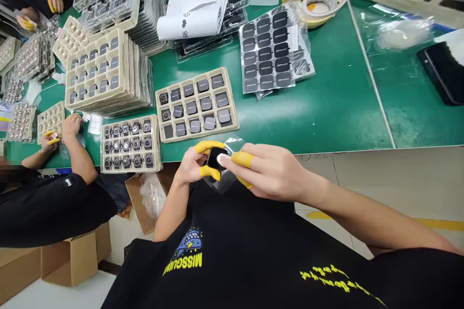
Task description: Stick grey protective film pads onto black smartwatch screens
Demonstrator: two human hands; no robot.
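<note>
A small black square watch (216, 156) with a dark glossy face sits between the yellow-covered fingertips of my left hand (190, 166), which is closed on its edges. My right hand (271, 171) also wears yellow finger cots. Its fingers are pinched together at clear plastic film (232, 146) beside and under the watch. A white rounded tip (222, 159) at those fingers touches the watch face; what it is I cannot tell. Just beyond my hands lies a beige tray (232, 123) of square watch pieces, most topped with grey covers; its near left pocket holds no watch.
Left of it is another tray (158, 154) of watches, with stacked trays (126, 77) behind. A sheet of black square stickers (266, 50) and tape rolls (328, 0) lie farther back. A black phone-like object (440, 72) is at right. A co-worker's hand (72, 125) works at left.
</note>
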